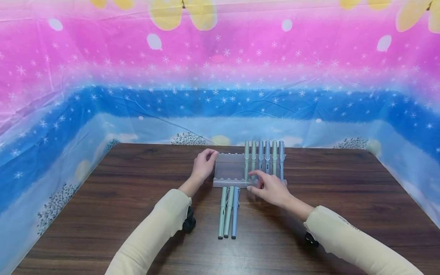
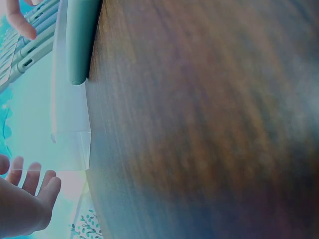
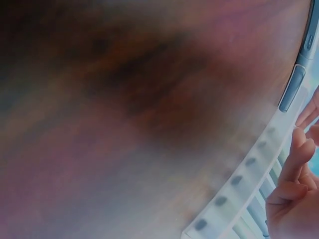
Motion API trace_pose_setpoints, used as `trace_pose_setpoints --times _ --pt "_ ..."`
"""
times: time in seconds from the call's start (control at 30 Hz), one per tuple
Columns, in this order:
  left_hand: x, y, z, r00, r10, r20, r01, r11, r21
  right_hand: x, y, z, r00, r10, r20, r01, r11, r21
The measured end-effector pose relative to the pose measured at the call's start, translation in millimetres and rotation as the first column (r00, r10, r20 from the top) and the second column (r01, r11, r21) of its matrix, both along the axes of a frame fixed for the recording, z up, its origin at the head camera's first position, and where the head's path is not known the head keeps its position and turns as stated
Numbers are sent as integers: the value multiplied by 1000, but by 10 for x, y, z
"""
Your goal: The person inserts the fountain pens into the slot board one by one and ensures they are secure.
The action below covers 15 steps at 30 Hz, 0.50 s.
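Observation:
A clear pen rack stands on the table with several green and blue capped pens leaning side by side in its right part. My left hand grips the rack's upper left corner; in the left wrist view its fingertips overlap the clear side edge. My right hand hovers at the rack's front lip, thumb and forefinger apart, beside the lower end of the leftmost racked green pen. Two loose green pens and one blue pen lie in front of the rack.
The dark wooden table runs back to a pink and blue patterned cloth that hangs around it. The rack's scalloped front lip shows dark pen ends through it in the right wrist view.

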<state>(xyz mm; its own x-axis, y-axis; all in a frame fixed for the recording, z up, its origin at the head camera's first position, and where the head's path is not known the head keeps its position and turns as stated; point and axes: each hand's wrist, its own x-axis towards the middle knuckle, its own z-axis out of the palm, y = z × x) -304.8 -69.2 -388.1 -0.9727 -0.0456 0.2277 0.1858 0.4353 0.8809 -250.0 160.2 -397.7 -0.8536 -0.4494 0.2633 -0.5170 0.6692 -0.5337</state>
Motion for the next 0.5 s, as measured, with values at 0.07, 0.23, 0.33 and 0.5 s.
trace_pose_setpoints --times 0.07,0.23,0.33,0.5 --pt "-1 1 -1 1000 0 2 0 1000 -2 4 -1 -5 999 10 46 -9 1000 -15" --pt "-1 2 -1 1000 1 1 -1 1000 -1 34 -37 2 974 17 225 0 997 -79" --pt "1 1 0 1000 0 -6 0 1000 3 55 -67 2 952 25 306 12 993 -119" --pt "-1 -4 -11 1000 1 -12 -1 1000 -1 79 -131 -5 945 42 324 0 992 -128"
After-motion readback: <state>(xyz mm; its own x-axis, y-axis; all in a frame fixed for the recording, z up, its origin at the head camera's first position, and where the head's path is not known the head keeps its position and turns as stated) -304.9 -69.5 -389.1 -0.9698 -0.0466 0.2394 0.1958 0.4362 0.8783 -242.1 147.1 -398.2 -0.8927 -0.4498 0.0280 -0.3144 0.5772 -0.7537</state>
